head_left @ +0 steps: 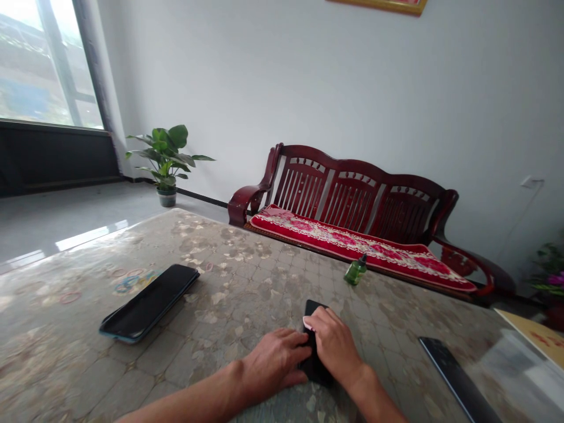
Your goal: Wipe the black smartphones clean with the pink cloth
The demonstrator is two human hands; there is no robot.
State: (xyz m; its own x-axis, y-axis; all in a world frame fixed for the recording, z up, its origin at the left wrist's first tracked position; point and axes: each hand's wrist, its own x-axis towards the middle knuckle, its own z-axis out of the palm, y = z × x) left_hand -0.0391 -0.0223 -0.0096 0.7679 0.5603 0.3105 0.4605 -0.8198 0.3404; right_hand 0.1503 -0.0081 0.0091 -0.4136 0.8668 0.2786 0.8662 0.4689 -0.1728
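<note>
A black smartphone [318, 371] lies flat on the patterned tablecloth in front of me, partly covered by both hands. My left hand [279, 359] grips its left edge, with the fingertips reaching onto the dark surface. From the right, my right hand [335, 345] bends over the phone's upper part, fingers closed together. A small pale bit [307, 321] shows at those fingertips; I cannot make out what it is. Beyond the hands, a small green bottle [353, 272] with a dark nozzle stands on the table.
Another smartphone [152, 302] lies at left, beside coloured rubber bands [132, 282]. A long black object [453, 376] and a yellowish box or booklet [533, 341] are at right. Behind the table [247, 276] stand a red-cushioned wooden bench [352, 194] and a potted plant [166, 194].
</note>
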